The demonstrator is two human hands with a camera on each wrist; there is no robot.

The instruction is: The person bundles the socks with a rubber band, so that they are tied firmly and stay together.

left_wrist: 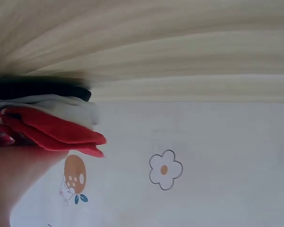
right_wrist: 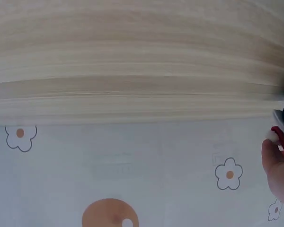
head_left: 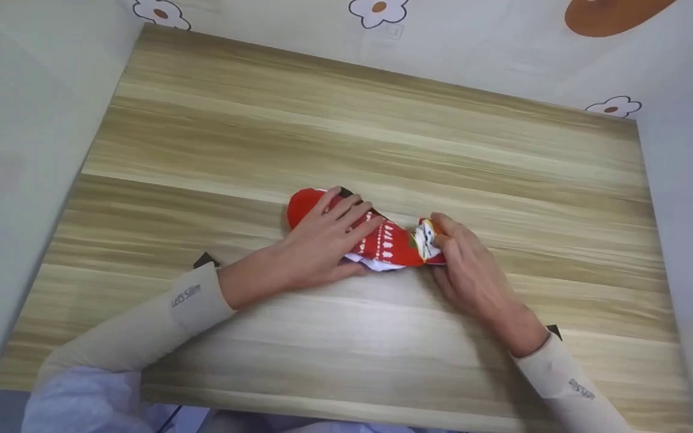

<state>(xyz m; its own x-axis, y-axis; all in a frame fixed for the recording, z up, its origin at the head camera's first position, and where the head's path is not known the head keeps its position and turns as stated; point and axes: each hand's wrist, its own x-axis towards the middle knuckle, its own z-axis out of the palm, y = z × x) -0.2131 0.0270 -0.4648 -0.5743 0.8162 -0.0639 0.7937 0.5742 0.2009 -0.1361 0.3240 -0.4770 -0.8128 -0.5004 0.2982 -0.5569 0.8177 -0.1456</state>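
A red sock (head_left: 402, 248) with white Christmas patterns lies on top of a white sock (head_left: 376, 263) and a black one (left_wrist: 38, 90), stacked near the middle of the table. My left hand (head_left: 322, 246) rests over the toe half of the stack, its fingers extended and spread across the red knit. At the other end, my right hand (head_left: 473, 270) pinches the bunched cuff, thumb beneath and fingers curled over it. In the left wrist view the red toe (left_wrist: 61, 130) overhangs the pale layer. The right wrist view catches only part of my right hand (right_wrist: 281, 175) at its edge.
The wood-grain table (head_left: 298, 132) stretches around the socks on all sides. Pale walls with a flower print (head_left: 378, 12) border its back and both sides. Beige sleeves (head_left: 142, 319) cover the forearms.
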